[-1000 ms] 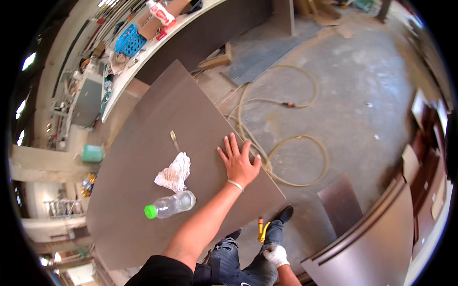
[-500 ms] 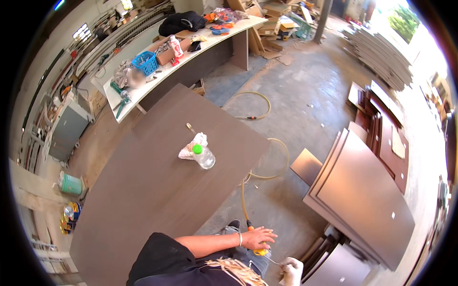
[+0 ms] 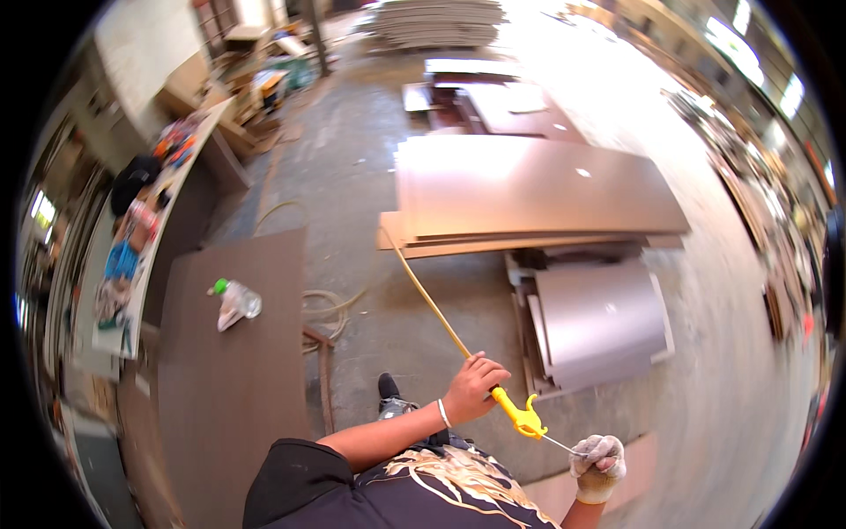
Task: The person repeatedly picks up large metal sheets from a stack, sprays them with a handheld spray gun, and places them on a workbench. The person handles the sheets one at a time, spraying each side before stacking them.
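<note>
A yellow air blow gun (image 3: 520, 414) with a thin metal nozzle lies slantwise between my two hands. My bare left hand (image 3: 477, 388), with a white band at the wrist, is closed around its rear end, where a yellowish air hose (image 3: 427, 295) joins it. The fingers hide that joint. At the other end my right hand (image 3: 598, 467), in a whitish knit glove, grips the nozzle near its tip. To my left is a brown panel (image 3: 233, 370), bearing a clear bottle (image 3: 245, 298) with a green cap and a crumpled white cloth (image 3: 231, 316).
Ahead of me, large brown panels (image 3: 529, 181) lie stacked, and a smaller panel stack (image 3: 599, 309) sits nearer. A long cluttered workbench (image 3: 189, 172) runs along the left. Hose coils (image 3: 326, 309) lie on the floor beside the brown panel. Grey sheets (image 3: 436, 25) are piled far ahead.
My view has swung right, toward the stacked panels. My hands have lifted the blow gun and its hose away from my leg, and the gun now shows more fully between them.
</note>
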`<state>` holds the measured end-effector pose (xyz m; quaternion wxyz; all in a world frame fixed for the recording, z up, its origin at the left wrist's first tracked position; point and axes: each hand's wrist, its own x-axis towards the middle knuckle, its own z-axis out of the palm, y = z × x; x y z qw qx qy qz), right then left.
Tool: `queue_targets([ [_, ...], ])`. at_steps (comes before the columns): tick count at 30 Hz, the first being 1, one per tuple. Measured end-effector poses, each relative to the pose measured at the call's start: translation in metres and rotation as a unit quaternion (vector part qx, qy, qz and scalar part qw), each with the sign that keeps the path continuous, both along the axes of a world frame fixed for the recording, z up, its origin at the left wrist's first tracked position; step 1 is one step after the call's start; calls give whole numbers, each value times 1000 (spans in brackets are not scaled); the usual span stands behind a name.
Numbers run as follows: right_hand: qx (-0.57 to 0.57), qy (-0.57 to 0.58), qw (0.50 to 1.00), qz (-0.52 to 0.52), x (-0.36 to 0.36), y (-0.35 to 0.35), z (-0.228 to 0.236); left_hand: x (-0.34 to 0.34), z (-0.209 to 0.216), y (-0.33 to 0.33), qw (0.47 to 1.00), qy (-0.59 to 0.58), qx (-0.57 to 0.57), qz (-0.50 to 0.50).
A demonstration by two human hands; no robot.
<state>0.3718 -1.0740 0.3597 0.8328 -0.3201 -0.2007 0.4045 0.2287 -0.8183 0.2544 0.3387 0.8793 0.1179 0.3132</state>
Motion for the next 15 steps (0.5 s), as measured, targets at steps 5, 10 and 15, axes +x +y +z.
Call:
queue_targets([
  [5, 87, -19, 969, -230, -15, -121, 23, 49, 37, -106, 989, -14, -77, -129],
  [10, 153, -96, 900, -397, -27, -242, 23, 66, 87, -196, 924, 18, -181, -338],
  [15, 28, -222, 847, -482, -48, -270, 34, 126, 104, -240, 859, 2, -195, -474],
])
